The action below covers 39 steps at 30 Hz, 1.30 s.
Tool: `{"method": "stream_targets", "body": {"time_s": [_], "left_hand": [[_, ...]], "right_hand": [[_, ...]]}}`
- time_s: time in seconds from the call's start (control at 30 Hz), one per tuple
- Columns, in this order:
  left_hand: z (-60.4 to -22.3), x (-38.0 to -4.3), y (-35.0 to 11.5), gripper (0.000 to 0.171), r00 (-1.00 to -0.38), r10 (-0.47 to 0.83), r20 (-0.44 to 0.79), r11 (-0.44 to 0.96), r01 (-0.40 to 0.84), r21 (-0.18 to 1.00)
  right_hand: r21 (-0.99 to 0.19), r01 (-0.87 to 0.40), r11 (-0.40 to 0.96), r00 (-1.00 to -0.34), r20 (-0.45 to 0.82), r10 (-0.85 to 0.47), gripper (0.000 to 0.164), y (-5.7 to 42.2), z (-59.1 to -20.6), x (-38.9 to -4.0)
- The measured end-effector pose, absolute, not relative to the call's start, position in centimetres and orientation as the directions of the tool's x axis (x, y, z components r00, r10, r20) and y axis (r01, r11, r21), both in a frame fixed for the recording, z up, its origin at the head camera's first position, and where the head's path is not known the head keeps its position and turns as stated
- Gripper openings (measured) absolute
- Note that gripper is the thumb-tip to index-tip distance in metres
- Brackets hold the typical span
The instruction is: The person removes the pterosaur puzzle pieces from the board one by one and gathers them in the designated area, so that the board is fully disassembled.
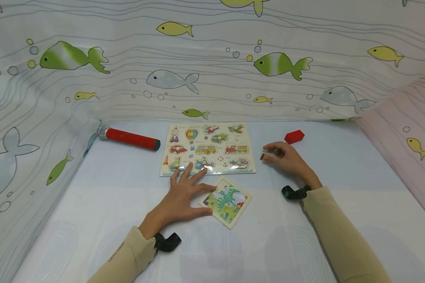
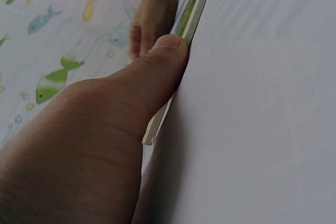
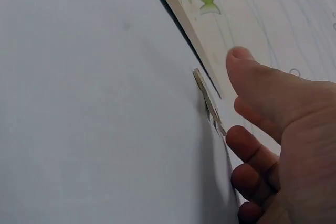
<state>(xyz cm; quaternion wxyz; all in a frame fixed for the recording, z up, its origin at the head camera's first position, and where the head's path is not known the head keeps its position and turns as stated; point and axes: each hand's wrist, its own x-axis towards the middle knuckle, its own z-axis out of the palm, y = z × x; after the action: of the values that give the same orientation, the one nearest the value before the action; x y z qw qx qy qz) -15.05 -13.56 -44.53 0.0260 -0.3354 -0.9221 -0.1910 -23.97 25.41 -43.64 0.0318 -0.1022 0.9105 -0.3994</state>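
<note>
A small square dinosaur puzzle (image 1: 228, 199) lies turned cornerwise on the table. My left hand (image 1: 180, 200) rests at its left side, thumb and forefinger touching its edges, the other fingers spread towards the vehicle puzzle board (image 1: 212, 147). In the left wrist view, the thumb (image 2: 168, 51) lies against the puzzle's pale wooden edge (image 2: 197, 17). To the right of the board, my right hand (image 1: 285, 157) hovers beside a small loose puzzle piece (image 1: 262, 156). The right wrist view has that thin piece (image 3: 209, 100) on the table, just beyond parted, loosely bent fingers.
At the back left lies a red tube with a dark end (image 1: 132, 139). A red block (image 1: 294, 136) sits behind my right hand. Fish-patterned cloth (image 1: 212, 59) rises behind the table and along both sides. Each wrist carries a black camera mount (image 1: 295, 193).
</note>
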Motion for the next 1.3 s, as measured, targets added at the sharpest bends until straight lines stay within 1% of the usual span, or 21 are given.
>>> {"method": "stream_targets", "body": {"time_s": [0.07,0.13,0.27,0.47,0.77,1.0,1.3], "left_hand": [[-44.5,-15.0,-13.6,0.061,-0.774,0.608,0.174,0.703,0.627,0.336],[-44.5,-15.0,-13.6,0.061,-0.775,0.608,0.173,0.704,0.627,0.333],[-44.5,-15.0,-13.6,0.061,-0.773,0.608,0.18,0.703,0.63,0.331],[-44.4,-14.9,-13.6,0.061,-0.772,0.607,0.187,0.698,0.631,0.34],[-44.4,-15.0,-13.6,0.061,-0.771,0.608,0.187,0.694,0.631,0.346],[-44.5,-15.1,-13.4,0.06,-0.77,0.611,0.182,0.697,0.633,0.338],[-44.6,-15.0,-13.6,0.06,-0.775,0.607,0.175,0.704,0.627,0.334]], "right_hand": [[-0.715,-0.173,0.677,-0.976,0.035,-0.213,0.043,25.4,-43.9,-23.8],[-0.68,-0.213,0.701,-0.971,0.066,-0.231,0.045,25.4,-44.1,-23.7],[-0.616,-0.26,0.743,-0.963,0.105,-0.25,0.043,25.3,-44.2,-23.7],[-0.578,-0.26,0.774,-0.964,0.111,-0.241,0.042,25.2,-44.4,-23.9],[-0.549,-0.254,0.797,-0.967,0.144,-0.209,0.04,25.1,-44.2,-24.7],[-0.541,-0.23,0.809,-0.973,0.133,-0.188,0.039,25.1,-44.0,-25.3],[-0.539,-0.23,0.81,-0.973,0.125,-0.194,0.039,24.9,-44.0,-25.7]]}}
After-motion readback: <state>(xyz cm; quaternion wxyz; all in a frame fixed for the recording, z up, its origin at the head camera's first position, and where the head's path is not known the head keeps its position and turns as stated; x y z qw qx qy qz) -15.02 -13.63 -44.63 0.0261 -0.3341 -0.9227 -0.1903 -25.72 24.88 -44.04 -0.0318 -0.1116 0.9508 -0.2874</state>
